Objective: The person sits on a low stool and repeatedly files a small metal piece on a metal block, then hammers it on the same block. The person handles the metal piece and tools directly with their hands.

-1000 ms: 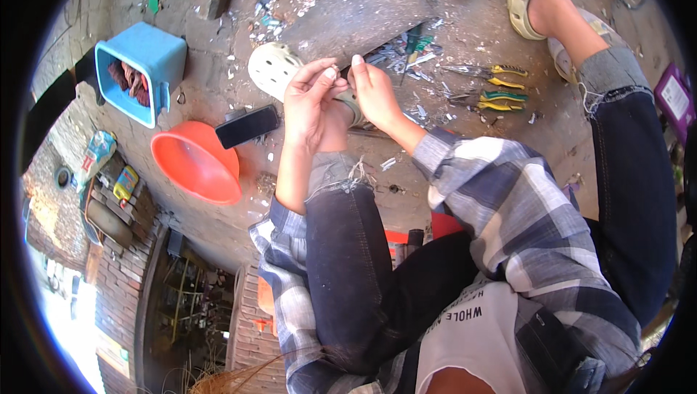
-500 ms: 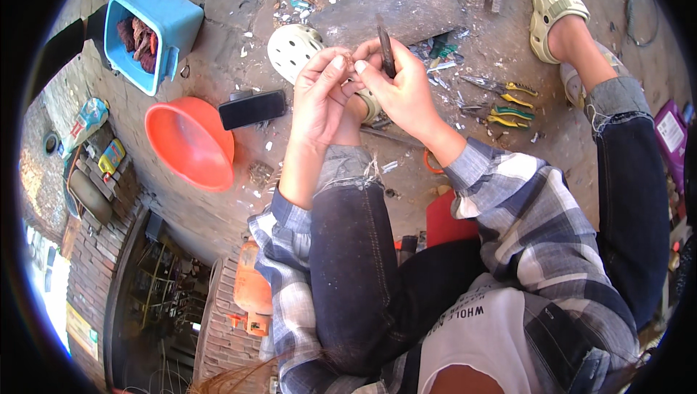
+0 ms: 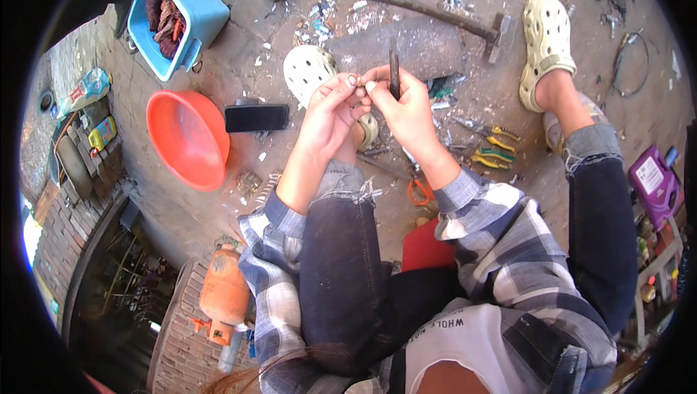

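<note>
Head view: the left hand [image 3: 330, 115] is nearly closed, thumb and finger pinching a small brownish piece [image 3: 359, 81] in front of the left shin; the right hand [image 3: 408, 107], curled around a dark rod [image 3: 394, 71], brings its fingertips to the same piece. Past them on the floor [image 3: 210, 220] stand the left shoe [image 3: 306, 69] and a grey slab [image 3: 417, 46], hemming the hands in ahead. Floor stretches rightward between the pliers [image 3: 494, 157] and the right shoe [image 3: 549, 46]; leftward lie a phone [image 3: 256, 118] and red bowl [image 3: 187, 140]. Farther off, a hammer [image 3: 421, 11] crosses beyond the slab's far edge, and a blue bucket [image 3: 209, 13] occupies the floor's far-left corner.
</note>
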A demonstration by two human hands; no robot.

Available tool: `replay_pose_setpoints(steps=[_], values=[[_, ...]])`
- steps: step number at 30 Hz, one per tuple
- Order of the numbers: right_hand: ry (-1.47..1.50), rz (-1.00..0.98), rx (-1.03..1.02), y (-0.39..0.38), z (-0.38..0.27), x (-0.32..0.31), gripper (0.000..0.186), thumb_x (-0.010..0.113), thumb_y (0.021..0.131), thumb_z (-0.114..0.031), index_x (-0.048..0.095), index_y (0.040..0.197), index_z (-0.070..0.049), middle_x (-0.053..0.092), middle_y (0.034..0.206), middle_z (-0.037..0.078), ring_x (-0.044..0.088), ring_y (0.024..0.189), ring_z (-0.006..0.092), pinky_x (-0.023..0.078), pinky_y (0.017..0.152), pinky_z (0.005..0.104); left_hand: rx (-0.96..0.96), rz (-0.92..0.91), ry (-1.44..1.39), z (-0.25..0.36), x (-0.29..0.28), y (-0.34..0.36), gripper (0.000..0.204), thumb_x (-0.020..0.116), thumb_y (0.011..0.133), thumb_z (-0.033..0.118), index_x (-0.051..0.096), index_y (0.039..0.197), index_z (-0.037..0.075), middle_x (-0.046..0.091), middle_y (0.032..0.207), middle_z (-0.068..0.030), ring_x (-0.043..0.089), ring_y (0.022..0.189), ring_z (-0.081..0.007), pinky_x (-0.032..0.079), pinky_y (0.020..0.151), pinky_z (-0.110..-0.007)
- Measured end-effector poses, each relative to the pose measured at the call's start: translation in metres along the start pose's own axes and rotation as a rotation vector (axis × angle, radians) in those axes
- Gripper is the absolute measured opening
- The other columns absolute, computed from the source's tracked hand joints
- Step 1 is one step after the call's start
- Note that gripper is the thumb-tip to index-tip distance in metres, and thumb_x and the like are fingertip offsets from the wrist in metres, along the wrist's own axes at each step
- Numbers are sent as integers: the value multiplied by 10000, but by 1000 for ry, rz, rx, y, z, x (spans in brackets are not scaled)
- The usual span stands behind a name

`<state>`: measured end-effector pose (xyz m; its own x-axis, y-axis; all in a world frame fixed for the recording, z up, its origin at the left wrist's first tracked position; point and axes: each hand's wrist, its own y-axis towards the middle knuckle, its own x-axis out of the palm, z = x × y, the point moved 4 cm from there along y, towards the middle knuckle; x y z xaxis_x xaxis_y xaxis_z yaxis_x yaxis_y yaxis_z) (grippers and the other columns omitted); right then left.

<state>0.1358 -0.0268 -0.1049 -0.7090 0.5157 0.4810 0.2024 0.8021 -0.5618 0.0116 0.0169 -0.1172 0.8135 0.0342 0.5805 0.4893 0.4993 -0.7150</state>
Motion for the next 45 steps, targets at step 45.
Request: replay_pose_setpoints(steps=[45], values=[[241, -18, 294, 4, -17, -23, 150, 559, 889, -145, 612, 908, -6, 479, 637, -56, 352, 497, 12, 227, 434, 185, 325, 40, 501, 11, 51, -1, 229, 601, 869, -25, 596, 1097, -35, 641, 1042, -95, 618, 847, -120, 520, 709, -241]])
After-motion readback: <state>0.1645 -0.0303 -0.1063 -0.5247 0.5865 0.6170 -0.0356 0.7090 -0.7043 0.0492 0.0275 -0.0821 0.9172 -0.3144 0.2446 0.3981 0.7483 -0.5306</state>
